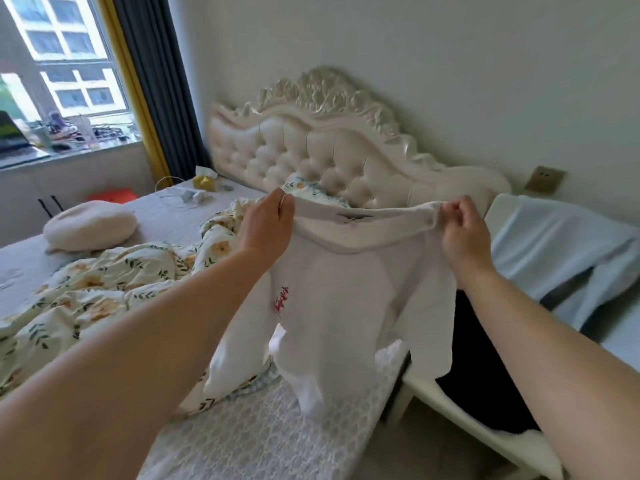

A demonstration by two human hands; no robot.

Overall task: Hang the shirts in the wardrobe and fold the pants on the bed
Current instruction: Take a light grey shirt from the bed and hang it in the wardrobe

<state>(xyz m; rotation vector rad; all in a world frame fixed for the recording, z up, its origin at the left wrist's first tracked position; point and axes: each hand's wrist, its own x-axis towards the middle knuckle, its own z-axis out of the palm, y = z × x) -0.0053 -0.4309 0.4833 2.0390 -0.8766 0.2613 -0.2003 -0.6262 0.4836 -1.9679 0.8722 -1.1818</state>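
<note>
While hands [268, 225] [464, 233] pinch shirt [339, 289], floral quilt [104, 285] bunched beside.

Both arms reached forward; the left hand [269, 226] and right hand [462, 233] pinched cloth, fingers curled, held level.

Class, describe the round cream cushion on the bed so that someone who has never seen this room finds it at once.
Start at the bed with the carved, tufted headboard. On its grey cover, on the window side, beyond the crumpled floral duvet, lies the round cushion. It is plain cream and disc-shaped, unlike the patterned bedding beside it.
</note>
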